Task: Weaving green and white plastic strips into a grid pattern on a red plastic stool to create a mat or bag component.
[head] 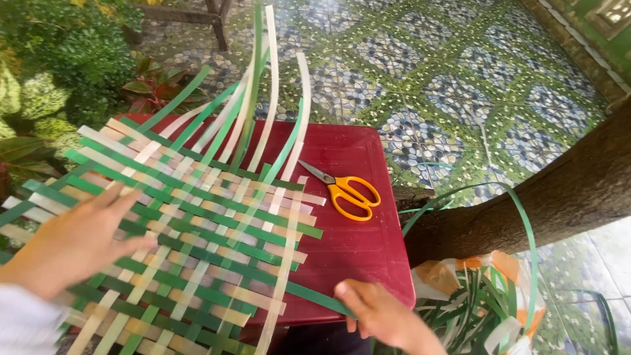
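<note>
Pressing flat, the left hand steadies the woven mat at frame left; the right hand pinches a green strip. Centre woven, ends loose beside scissors.

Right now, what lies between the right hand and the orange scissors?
In the head view, only bare red table top lies between the right hand and the orange scissors. The woven mat ends to the left of that stretch.
</note>
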